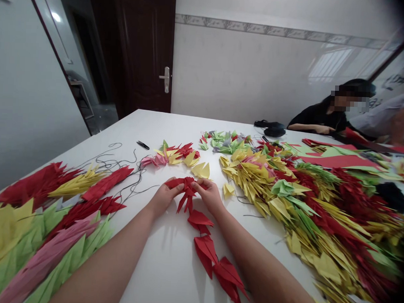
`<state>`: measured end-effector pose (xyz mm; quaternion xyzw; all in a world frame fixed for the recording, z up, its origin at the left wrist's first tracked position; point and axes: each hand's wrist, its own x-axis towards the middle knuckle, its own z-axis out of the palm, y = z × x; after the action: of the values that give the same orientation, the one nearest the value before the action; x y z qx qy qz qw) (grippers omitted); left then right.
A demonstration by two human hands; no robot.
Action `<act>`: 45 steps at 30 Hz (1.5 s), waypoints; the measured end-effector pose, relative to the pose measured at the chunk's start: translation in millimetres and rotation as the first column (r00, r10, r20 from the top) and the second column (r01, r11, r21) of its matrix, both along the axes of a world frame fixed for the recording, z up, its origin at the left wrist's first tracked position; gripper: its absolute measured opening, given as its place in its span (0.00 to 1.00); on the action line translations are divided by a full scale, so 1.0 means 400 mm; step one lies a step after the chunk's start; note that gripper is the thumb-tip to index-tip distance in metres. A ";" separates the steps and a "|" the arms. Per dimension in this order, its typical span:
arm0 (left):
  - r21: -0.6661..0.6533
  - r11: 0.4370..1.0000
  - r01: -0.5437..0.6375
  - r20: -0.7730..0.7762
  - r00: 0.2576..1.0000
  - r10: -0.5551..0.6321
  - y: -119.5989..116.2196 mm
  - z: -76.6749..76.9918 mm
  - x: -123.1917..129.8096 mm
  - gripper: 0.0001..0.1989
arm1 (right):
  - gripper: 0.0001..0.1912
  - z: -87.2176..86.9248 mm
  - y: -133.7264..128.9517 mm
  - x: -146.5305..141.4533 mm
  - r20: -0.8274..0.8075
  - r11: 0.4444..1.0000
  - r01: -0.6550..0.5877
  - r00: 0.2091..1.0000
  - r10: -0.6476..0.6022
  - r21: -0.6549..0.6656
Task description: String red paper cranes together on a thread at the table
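Observation:
My left hand (163, 198) and my right hand (209, 196) meet at the middle of the white table, both pinching a red folded paper crane (187, 190). More red paper cranes (200, 222) trail from it toward me in a loose string, ending near my right forearm at a larger red crane (229, 278). A small pale yellow paper crane (229, 190) lies just beyond my right hand. Any thread inside the red pieces is hidden by the paper and my fingers.
Long strings of folded red, yellow, green and pink paper (302, 203) cover the table's right side, with more (43, 234) at left. Black thread (122, 164) and small black scissors (143, 144) lie ahead. A seated person (322, 116) works at the far right corner.

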<state>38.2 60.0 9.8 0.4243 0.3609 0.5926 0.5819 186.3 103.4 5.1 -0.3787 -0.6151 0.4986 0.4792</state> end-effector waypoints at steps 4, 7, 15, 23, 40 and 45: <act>-0.055 0.998 0.024 0.073 0.997 -0.019 0.002 0.005 0.003 0.14 | 0.19 0.001 -0.005 -0.001 0.020 0.999 0.000 1.000 -0.001 0.038; -0.063 0.998 -0.011 0.064 0.998 0.015 0.004 0.000 0.005 0.12 | 0.18 0.006 -0.009 -0.002 0.053 0.998 0.010 0.999 -0.013 0.061; -0.051 0.994 -0.095 -0.022 0.995 0.094 0.002 -0.014 0.004 0.18 | 0.19 0.018 -0.011 -0.005 0.062 1.000 0.019 0.998 -0.020 0.007; -0.070 0.996 -0.054 0.052 0.997 0.057 -0.002 -0.001 0.006 0.20 | 0.19 0.018 -0.015 -0.006 0.059 0.999 0.033 0.998 -0.034 0.005; -0.121 0.991 -0.061 0.117 0.990 0.076 0.003 -0.001 0.006 0.15 | 0.16 -0.005 -0.003 0.004 0.003 0.995 -0.073 0.997 0.074 -0.063; -0.118 0.992 -0.042 0.085 0.995 0.052 0.001 0.001 0.007 0.15 | 0.18 -0.010 0.002 0.008 -0.076 0.985 -0.130 0.990 0.122 -0.112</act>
<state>41.2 60.5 10.1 0.3548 0.3786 0.6021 0.6068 189.6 104.2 0.9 -0.3489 -0.5907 0.5760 0.4445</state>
